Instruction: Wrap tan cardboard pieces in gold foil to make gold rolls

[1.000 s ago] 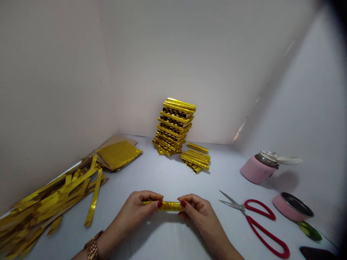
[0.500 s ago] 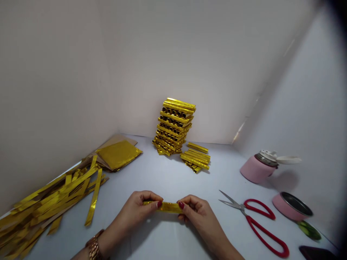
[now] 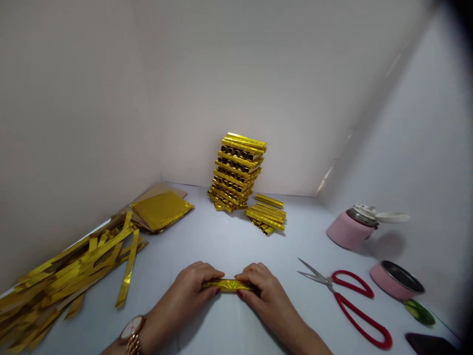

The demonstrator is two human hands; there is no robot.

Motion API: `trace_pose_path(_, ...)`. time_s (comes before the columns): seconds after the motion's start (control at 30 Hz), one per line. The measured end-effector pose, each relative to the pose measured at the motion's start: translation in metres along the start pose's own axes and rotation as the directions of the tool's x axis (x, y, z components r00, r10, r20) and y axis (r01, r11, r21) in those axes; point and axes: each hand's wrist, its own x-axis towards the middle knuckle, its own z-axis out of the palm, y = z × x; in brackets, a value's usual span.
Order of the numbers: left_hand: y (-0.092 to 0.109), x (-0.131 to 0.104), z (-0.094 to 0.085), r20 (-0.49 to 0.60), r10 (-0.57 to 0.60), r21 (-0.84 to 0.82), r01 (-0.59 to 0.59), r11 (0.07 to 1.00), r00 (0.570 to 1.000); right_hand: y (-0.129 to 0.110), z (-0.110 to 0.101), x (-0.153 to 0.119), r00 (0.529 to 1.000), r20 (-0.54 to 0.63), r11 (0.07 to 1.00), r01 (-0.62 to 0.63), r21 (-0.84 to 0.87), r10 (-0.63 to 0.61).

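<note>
Between my two hands a gold foil paper strip (image 3: pixel 229 285) is held level, just over the front middle of the table. My left hand (image 3: pixel 195 285) pinches its left end, and my right hand (image 3: pixel 258 286) pinches the right end; the fingers hide both ends. Farther back stands a tower of gold paper tubes (image 3: pixel 238 170), stacked in crossing layers. Beside its base lies a small pile of gold tubes (image 3: pixel 266 216). To the left of my hands is a heap of loose gold strips (image 3: pixel 84 266).
Gold sheets (image 3: pixel 162 209) lie at the back left. Scissors (image 3: pixel 354 305) with red handles rest at the right, blades apart. Beyond them are a pink flask (image 3: pixel 349 230), a pink cup (image 3: pixel 391 283), a green object (image 3: pixel 420 313) and a dark flat object (image 3: pixel 430 343). Walls stand behind and on both sides.
Both hands have rolled over the strip, thumbs lower now, and the right has come slightly nearer the left. The left wrist has turned, bringing the watch face into view.
</note>
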Motion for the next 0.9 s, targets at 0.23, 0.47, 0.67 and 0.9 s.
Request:
trace_pose_path(0.23,0.0025,0.0017,-0.0056,0.010,-0.026,0.090,0.025,0.996,1.000,0.0051,-0.0017,-0.0002,0.999,-0.016,0.999,-0.028,-0.029,0.027)
trace_pose_path(0.47,0.0023,-0.0028,-0.0017,-0.044,-0.007,-0.054,0.005,0.999,0.999,0.0021,-0.0014,-0.0012,0.995,-0.076,0.997,0.061,0.042,-0.058)
trace_pose_path(0.67,0.0032,-0.0024,-0.0027,-0.102,0.077,-0.153,-0.092,0.984,0.992,0.0031,-0.0009,-0.0001,0.991,-0.130,0.989,0.051,0.142,-0.033)
trace_pose_path(0.9,-0.0032,-0.0008,-0.0044,-0.167,0.027,-0.208,-0.062,0.976,0.986,0.0066,-0.0026,0.0000,0.987,-0.151,0.974,-0.013,0.225,0.049)
